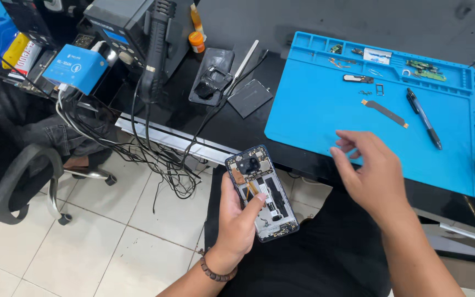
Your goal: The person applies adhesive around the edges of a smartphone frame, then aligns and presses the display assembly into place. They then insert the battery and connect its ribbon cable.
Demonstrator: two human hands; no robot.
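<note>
Fingers of the left hand clasp the opened phone, light but fragile, by its edges, while the right hand hovers open-fingered over the blue mat.

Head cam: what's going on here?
A person sits at a black workbench with an opened phone, back cover off and its insides showing, held in the left hand over their lap. The right hand is empty, fingers spread, hovering at the near edge of the blue repair mat. On the mat lie a flex ribbon, a black pen and small boards and parts. A hot-air station stands at the back left.
</note>
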